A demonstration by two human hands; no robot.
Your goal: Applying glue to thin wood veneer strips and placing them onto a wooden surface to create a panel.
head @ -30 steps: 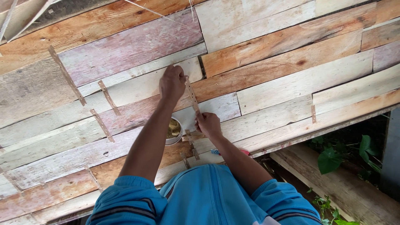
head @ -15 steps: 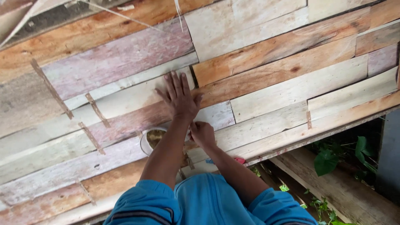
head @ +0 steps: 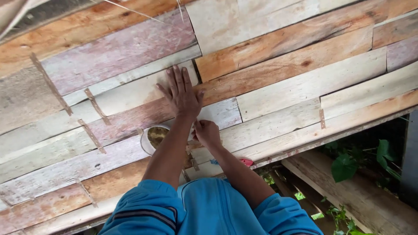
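Two hands showed near the middle of the frame: the left hand (head: 182, 93) spread flat on the boards, the right hand (head: 207, 132) just below it; one round bowl (head: 153, 138) sat beside them at centre left; one small red thing (head: 246, 162) lay at the lower edge of the boards; at least five thin wooden strips (head: 50, 82) crossed the boards on the left; two blue sleeves (head: 143, 209) filled the bottom.

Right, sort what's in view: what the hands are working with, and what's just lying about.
In use:
- left hand, flat on the plank surface
- right hand, fingers pinched at the planks
- white bowl of brownish stuff beside the left arm

Lying about:
- red object at the edge
- thin wooden strips
- plants below
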